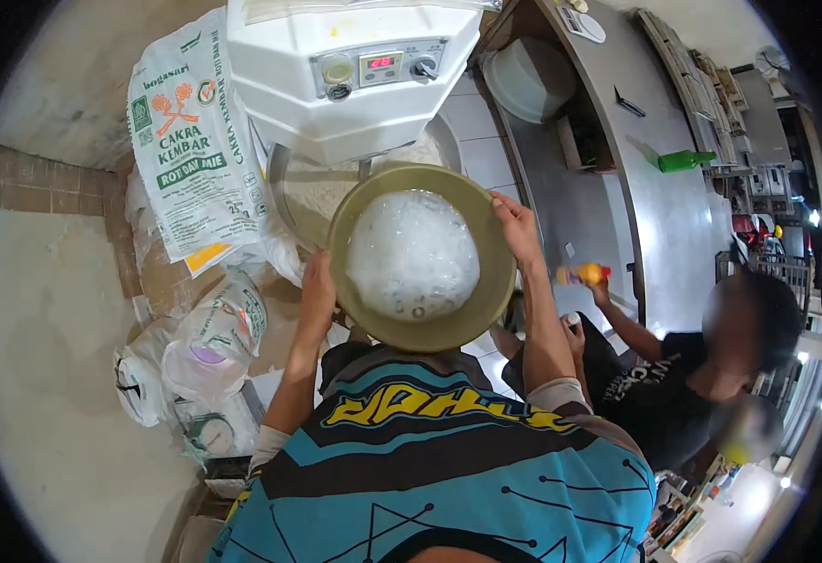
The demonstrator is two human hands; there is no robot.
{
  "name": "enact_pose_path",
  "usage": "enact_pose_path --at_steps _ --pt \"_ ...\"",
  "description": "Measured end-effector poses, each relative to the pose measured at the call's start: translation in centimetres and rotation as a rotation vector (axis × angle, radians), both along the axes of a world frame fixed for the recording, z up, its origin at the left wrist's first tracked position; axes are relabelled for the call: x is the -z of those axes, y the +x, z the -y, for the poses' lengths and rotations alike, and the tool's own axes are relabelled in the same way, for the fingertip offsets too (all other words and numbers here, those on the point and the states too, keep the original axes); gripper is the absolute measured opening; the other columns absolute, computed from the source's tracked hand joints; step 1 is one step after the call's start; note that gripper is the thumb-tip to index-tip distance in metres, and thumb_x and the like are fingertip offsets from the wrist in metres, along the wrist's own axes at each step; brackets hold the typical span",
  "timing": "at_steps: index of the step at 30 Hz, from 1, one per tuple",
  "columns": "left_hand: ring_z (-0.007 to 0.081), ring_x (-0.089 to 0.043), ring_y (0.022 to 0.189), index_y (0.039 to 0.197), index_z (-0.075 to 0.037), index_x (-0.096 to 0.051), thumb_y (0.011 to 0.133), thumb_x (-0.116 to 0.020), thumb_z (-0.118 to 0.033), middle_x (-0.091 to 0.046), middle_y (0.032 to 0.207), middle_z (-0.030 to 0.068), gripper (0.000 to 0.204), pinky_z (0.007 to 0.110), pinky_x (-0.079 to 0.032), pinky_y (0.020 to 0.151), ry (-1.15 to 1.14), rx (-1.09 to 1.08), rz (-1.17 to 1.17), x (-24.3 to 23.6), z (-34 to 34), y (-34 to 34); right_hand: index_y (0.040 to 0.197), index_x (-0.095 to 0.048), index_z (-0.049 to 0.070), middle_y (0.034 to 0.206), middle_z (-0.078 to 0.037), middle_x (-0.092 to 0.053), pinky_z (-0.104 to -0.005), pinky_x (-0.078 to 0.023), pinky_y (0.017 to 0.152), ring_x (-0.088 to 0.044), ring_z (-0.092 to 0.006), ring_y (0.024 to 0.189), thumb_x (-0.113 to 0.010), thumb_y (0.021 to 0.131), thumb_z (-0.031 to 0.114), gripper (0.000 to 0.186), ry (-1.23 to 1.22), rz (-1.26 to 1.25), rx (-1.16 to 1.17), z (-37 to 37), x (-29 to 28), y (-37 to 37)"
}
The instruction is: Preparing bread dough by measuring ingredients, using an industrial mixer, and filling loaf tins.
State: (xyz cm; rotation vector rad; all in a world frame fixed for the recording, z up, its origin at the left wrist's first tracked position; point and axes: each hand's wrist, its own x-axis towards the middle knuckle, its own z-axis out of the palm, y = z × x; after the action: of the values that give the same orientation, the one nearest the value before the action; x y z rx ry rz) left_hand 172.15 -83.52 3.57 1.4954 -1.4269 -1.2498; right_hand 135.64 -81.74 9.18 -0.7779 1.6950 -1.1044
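Note:
Between my two hands is a round olive-green plastic basin (497, 281), held in front of my body. My left hand (317, 289) grips its left rim, and my right hand (518, 227) grips the upper right rim. Inside sits a glossy whitish mass (413, 253), wet-looking with small ring marks; I cannot tell exactly what it is. Just beyond the basin, a wide metal mixer bowl (284, 192) with pale flour-like powder (322, 192) shows in part. A white mixer (355, 117) with a lit display and knobs stands over that bowl; the basin hides its near side.
A large printed flour sack (195, 141) stands left of the mixer. Plastic bags (219, 347) and a round dial scale (216, 434) are below it. Right is a metal worktable (655, 206) with a green bottle (685, 161). A co-worker (674, 385) there holds a yellow bottle (583, 274).

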Motion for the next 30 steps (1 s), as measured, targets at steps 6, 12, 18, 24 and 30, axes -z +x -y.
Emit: enact_pose_path --at_steps 6,12,18,24,30 --pt "0.0166 -0.056 0.095 0.103 0.001 -0.062 0.097 -0.039 -0.025 -0.062 0.101 0.0111 0.036 0.031 -0.043 0.088 0.123 0.038 -0.149 -0.7 1.3 1.5 0.121 -0.062 0.0 0.105 -0.004 -0.067 -0.0245 -0.047 0.085 -0.06 -0.0102 0.095 -0.054 0.096 0.023 0.034 -0.04 -0.065 -0.048 -0.4 1.3 2.0" --pt "0.0155 -0.055 0.094 0.102 -0.001 -0.062 0.097 -0.04 -0.027 -0.062 0.099 0.0097 0.035 0.03 -0.043 0.087 -0.124 0.074 0.122 -1.0 2.6 3.1 0.12 -0.063 0.0 0.105 -0.003 -0.067 -0.0248 -0.047 0.084 -0.06 -0.0098 0.095 -0.053 0.097 0.022 0.033 -0.05 -0.081 0.029 -0.2 1.4 4.5" --pt "0.0151 -0.057 0.09 0.099 -0.002 -0.063 0.096 -0.042 -0.03 -0.062 0.096 0.0078 0.035 0.03 -0.044 0.084 0.111 0.052 -0.144 3.2 2.5 3.4 0.124 -0.06 -0.003 0.106 -0.006 -0.067 -0.0252 -0.046 0.086 -0.059 -0.0113 0.095 -0.053 0.097 0.022 0.038 -0.02 -0.015 0.07 -0.8 1.4 3.7" --pt "0.015 -0.058 0.083 0.098 -0.002 -0.063 0.095 -0.045 -0.029 -0.063 0.092 0.0065 0.033 0.029 -0.047 0.077 0.32 0.026 -0.355 -1.3 5.0 4.3 0.12 -0.062 -0.003 0.104 -0.005 -0.067 -0.0243 -0.048 0.08 -0.06 -0.0105 0.089 -0.053 0.096 0.02 0.034 -0.002 -0.144 0.025 -2.5 0.1 5.1" --pt "0.0179 -0.061 0.082 0.1 -0.002 -0.064 0.094 -0.046 -0.032 -0.064 0.094 0.0081 0.035 0.03 -0.049 0.074 0.581 -0.039 -0.528 -1.8 4.1 1.6 0.121 -0.061 -0.004 0.103 -0.005 -0.067 -0.0238 -0.047 0.081 -0.06 -0.0115 0.092 -0.054 0.094 0.02 0.036 0.15 -0.045 0.018 -0.5 -4.2 2.1"
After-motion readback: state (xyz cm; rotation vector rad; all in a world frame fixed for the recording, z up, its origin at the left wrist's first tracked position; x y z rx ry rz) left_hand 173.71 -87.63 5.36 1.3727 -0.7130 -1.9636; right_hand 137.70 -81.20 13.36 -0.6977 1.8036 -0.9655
